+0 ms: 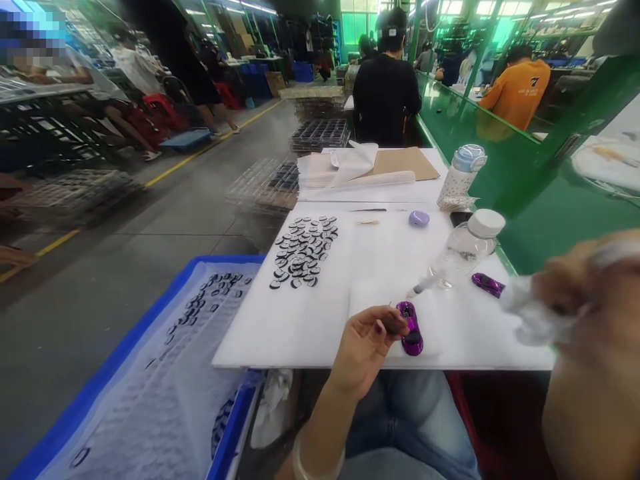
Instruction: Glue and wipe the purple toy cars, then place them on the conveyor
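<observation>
My left hand (367, 343) is over the front of the white table, fingers curled together and their tips dark. Whatever small thing they pinch is hard to make out. Just right of those fingertips lies a shiny purple toy car (413, 339) on a white pad. A thin tool with a dark section (423, 287) lies beyond the car. At the far right my right hand (570, 283) is raised and smeared by motion, closed around a crumpled white cloth (525, 312). Another purple toy car (487, 285) lies left of that hand.
Many small black-edged pieces (303, 250) lie on the table's left. A clear bottle with a white lid (485, 225), a drinking bottle (461, 175) and a purple case (419, 219) stand on the right. A blue-rimmed tray (125, 340) sits lower left. A co-worker (385, 93) sits ahead.
</observation>
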A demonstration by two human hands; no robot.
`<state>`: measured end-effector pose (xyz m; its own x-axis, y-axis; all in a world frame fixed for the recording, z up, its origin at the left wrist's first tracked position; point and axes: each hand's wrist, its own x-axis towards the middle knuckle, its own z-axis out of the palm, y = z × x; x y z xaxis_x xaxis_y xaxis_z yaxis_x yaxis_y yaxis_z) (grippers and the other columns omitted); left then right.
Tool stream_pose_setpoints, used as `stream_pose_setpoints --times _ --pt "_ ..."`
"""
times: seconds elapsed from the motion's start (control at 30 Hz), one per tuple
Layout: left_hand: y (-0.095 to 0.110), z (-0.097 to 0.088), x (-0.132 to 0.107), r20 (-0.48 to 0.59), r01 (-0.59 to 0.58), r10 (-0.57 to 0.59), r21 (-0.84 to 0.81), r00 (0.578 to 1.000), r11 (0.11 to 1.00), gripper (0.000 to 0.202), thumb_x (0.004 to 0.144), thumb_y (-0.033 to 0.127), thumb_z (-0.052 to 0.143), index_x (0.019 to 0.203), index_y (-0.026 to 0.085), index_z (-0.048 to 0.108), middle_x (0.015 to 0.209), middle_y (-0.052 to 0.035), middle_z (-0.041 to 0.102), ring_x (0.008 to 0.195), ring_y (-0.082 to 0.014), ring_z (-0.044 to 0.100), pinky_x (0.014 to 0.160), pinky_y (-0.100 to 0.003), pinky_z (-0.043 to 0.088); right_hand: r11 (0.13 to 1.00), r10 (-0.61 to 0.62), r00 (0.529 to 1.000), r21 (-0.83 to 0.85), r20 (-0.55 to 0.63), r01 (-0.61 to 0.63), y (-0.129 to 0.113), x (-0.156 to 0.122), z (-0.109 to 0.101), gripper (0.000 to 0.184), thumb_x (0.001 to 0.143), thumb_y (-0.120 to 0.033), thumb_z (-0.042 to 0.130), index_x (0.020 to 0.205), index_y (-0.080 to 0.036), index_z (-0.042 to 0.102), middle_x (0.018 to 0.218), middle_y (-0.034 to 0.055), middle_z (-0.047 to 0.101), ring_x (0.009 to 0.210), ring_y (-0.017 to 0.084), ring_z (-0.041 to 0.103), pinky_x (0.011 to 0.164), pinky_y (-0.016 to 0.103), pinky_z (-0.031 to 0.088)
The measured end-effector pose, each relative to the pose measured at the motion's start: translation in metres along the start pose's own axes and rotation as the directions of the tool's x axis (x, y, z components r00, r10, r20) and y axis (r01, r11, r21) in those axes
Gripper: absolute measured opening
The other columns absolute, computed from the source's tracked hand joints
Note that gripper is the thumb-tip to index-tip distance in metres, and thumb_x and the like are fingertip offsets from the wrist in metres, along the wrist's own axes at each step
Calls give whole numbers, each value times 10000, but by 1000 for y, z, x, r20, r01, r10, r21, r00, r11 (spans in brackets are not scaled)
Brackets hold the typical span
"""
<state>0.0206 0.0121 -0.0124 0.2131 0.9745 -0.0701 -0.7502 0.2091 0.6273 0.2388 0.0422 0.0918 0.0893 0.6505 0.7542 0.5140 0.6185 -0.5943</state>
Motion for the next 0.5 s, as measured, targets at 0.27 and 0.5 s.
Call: stream_pose_setpoints --times 0.27,0.5 --pt "2 2 -4 -36 41 -41 -7 998 999 290 628 400 916 803 193 812 727 -43 750 698 -115 685 705 -197 561 949 -313 902 56 297 311 -14 -68 71 119 926 -143 582 969 -166 690 880 78 623 636 109 605 499 204 497" --pt "0 3 -4 -99 29 -28 2 995 1000 299 578 399 937 760 199 811 691 -30 743 633 -83 656 635 -154 541 911 -360 852 -54 379 409 -19 -64 55 97 875 -90 601 929 -159 644 839 45 591 594 88 538 500 213 459"
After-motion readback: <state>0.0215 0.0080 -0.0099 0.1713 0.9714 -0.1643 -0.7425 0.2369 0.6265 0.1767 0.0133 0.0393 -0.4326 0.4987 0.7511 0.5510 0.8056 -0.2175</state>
